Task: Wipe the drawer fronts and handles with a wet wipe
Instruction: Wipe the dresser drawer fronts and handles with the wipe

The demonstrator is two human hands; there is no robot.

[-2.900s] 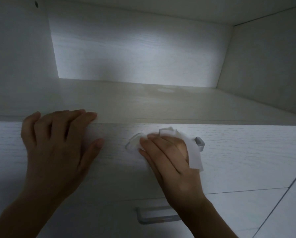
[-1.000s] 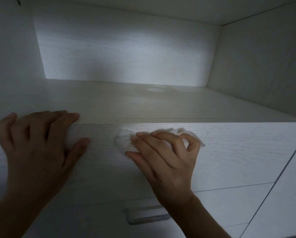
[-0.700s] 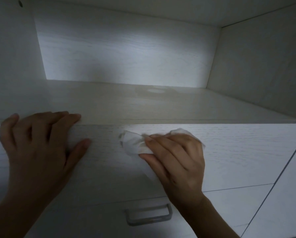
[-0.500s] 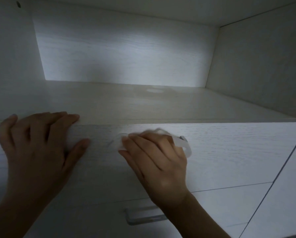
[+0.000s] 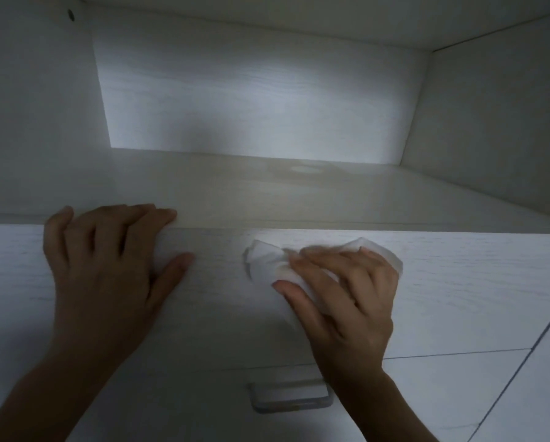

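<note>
white wipe [image 5: 267,261] against drawer front [image 5: 458,282]

No legible text, no labels, brands, numbers or signs, checked on drawer front [image 5: 458,298], wet wipe [image 5: 264,260], lower handle [image 5: 291,406]

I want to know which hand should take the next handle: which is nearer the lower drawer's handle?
Right. The right hand, holding the wet wipe, sits just above the lower handle; the left hand rests farther up and to the left.
</note>
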